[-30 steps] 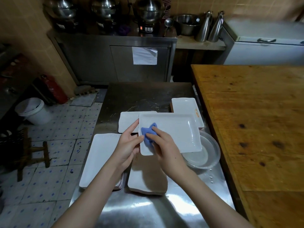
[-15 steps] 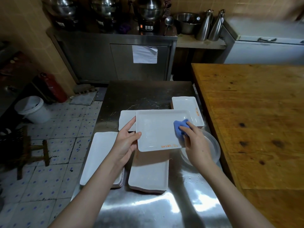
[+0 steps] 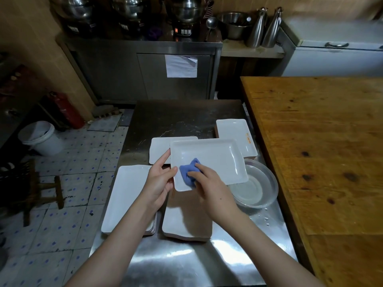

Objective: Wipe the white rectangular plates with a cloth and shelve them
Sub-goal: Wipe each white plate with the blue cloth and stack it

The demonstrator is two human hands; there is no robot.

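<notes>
My left hand (image 3: 160,179) pinches the left edge of a white rectangular plate (image 3: 215,158) and holds it above the steel table (image 3: 186,264). My right hand (image 3: 207,183) presses a crumpled blue cloth (image 3: 189,171) onto the plate's near-left corner. Under my arms lie a stack of white plates (image 3: 126,195) on the left and another stack (image 3: 184,222) in the middle. A further plate (image 3: 159,148) lies behind my left hand, and one more stack (image 3: 236,133) sits at the back right.
A clear bowl with water (image 3: 259,189) stands right of the held plate, partly under it. A wooden table (image 3: 323,146) borders the steel one on the right. On the tiled floor to the left are a white bucket (image 3: 39,137), a stool (image 3: 43,191) and a red extinguisher (image 3: 64,108).
My right hand has swept the blue cloth from the plate's right end back to its near-left corner. The plate has tilted slightly; my left hand keeps its hold.
</notes>
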